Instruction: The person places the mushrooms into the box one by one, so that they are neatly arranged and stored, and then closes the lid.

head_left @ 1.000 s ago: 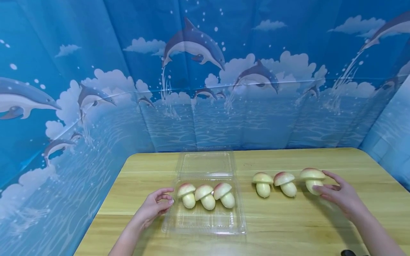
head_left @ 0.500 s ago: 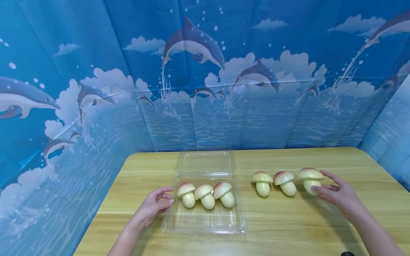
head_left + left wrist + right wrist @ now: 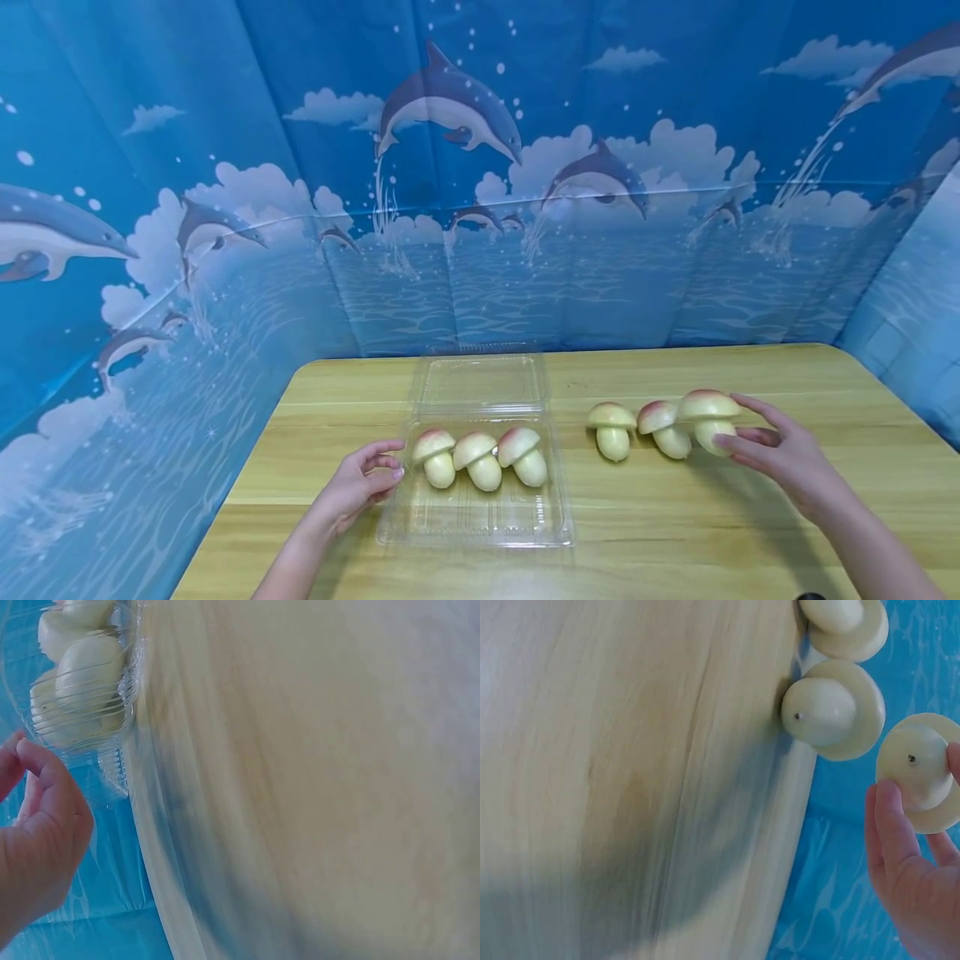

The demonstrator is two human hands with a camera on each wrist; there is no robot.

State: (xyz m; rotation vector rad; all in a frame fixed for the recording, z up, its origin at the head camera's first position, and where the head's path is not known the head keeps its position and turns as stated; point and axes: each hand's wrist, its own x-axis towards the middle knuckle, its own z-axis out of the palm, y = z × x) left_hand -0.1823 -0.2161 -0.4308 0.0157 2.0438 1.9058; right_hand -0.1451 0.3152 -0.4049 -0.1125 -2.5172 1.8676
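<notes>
My right hand [image 3: 787, 458] pinches the stem of a pale yellow mushroom [image 3: 708, 408] with a pink-tinged, glossy cap. In the head view this mushroom overlaps the right side of another mushroom [image 3: 662, 429]; the right wrist view has its stem end [image 3: 915, 761] apart from the others. A third mushroom [image 3: 613, 432] stands to their left. My left hand [image 3: 363, 483] has its fingers loosely bent, fingertips right at the left rim of a clear plastic clamshell box [image 3: 480, 521]. Inside the box, three mushrooms [image 3: 480, 460] lie in a row, caps tilted to the left.
The box's lid [image 3: 480, 383] lies folded back toward the far edge of the wooden table [image 3: 637, 533]. Behind the table hangs a blue dolphin-print curtain [image 3: 450, 275]. A small dark object [image 3: 812, 596] shows at the bottom right edge.
My right hand has moved left with its mushroom, from beside the neighbouring mushroom to overlapping it in the head view. My left hand and the box have stayed in place.
</notes>
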